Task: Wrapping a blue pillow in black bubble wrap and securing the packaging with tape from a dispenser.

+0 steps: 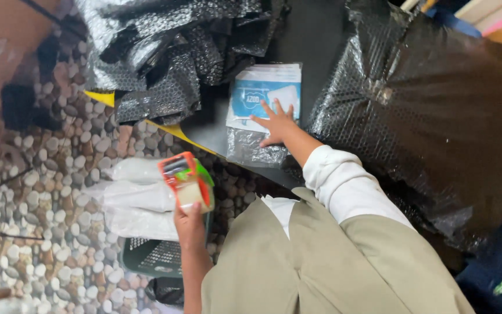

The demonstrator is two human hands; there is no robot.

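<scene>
One black bubble-wrap sheet [437,116], one bubble-wrap heap [169,52], one green basket [152,256]. One blue-and-white packet [265,96] on dark table [315,35], under splayed right hand [277,123], fingers flat on top. One orange tape dispenser [187,181] gripped in left hand [190,224], fingers curled round base.

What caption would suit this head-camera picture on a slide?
Left hand holds an orange tape dispenser while right hand presses a blue-and-white packet on the dark table.
</scene>
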